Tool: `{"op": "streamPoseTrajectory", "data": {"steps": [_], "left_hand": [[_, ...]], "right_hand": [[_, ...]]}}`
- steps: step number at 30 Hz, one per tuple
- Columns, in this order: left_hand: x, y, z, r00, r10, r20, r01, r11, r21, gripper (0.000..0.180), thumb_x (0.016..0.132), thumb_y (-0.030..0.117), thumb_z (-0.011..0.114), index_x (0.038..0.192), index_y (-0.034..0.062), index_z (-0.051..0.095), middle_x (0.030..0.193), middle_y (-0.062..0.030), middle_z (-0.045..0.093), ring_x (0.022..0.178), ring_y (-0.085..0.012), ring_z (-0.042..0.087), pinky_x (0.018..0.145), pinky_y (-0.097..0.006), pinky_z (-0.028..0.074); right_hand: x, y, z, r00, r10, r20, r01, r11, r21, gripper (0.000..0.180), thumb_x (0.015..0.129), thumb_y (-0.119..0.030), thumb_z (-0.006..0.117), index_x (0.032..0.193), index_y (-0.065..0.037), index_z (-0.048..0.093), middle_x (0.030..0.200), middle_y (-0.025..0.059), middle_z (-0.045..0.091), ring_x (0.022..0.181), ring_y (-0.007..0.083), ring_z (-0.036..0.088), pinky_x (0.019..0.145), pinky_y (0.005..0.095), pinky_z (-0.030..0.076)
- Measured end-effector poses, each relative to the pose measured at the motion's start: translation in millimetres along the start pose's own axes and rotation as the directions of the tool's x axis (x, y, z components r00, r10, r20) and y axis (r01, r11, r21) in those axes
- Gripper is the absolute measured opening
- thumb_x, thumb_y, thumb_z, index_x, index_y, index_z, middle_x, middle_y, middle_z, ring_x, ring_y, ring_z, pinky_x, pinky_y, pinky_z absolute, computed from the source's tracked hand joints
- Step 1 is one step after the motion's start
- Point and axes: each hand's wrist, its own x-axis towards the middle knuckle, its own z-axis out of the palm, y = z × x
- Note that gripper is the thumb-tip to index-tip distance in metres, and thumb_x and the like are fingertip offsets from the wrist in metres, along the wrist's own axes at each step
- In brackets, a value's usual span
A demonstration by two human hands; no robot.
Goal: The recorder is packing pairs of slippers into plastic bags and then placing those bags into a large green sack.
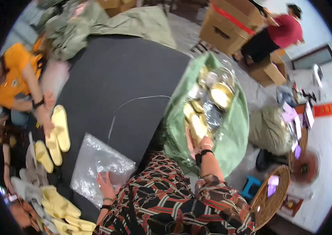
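My left hand (106, 187) lies with fingers spread on a stack of clear plastic bags (97, 160) at the near edge of the dark table. My right hand (205, 144) reaches into a large green woven sack (234, 135) and closes on the near end of a shiny yellow slipper (198, 127); its fingertips are partly hidden. Around that slipper the sack holds several yellow and clear-wrapped items (221, 95), their exact kinds hard to make out.
A co-worker in orange (17, 74) handles yellow slippers (60, 129) at the table's left. More slippers (58, 203) lie near left. A thin cord (134, 98) crosses the dark table (127, 66). Right stand a wicker basket (269, 199), a blue stool (251, 186) and cardboard boxes (224, 31).
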Motion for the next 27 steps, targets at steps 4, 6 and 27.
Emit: {"op": "streamPoseTrajectory", "data": {"steps": [4,6,27], "left_hand": [[-7,20,-29,0.996,-0.009,0.09,0.007,1.0,0.026,0.113,0.054,0.05,0.083,0.147,0.0267,0.021,0.152,-0.0225,0.007,0.135,-0.0546,0.011,0.099,-0.065,0.031],[4,42,-37,0.99,-0.072,0.124,0.072,0.997,0.005,0.114,0.055,0.054,0.081,0.147,0.028,0.02,0.152,-0.0224,0.005,0.135,-0.0544,0.011,0.098,-0.067,0.031],[-7,34,-33,0.98,-0.104,0.171,0.112,0.993,-0.039,0.108,0.059,0.054,0.079,0.146,0.0407,0.015,0.156,-0.0147,-0.006,0.139,-0.0491,0.004,0.098,-0.07,0.026]], "right_hand": [[-17,-19,-10,0.991,-0.092,-0.095,0.109,0.975,0.192,0.066,0.068,-0.048,0.071,0.113,-0.001,0.057,0.109,0.022,0.062,0.101,0.0349,0.06,0.086,0.0441,0.049],[-4,1,3,0.995,-0.051,-0.084,0.042,0.994,-0.103,0.112,0.065,-0.067,0.065,0.149,-0.013,0.014,0.149,0.0207,0.026,0.132,0.0386,0.036,0.104,0.0518,0.034],[15,34,-65,0.947,-0.034,-0.318,0.137,0.941,0.309,0.078,0.059,-0.05,0.077,0.118,-0.006,0.052,0.105,0.0239,0.063,0.098,0.0426,0.06,0.085,0.0486,0.048]]}}
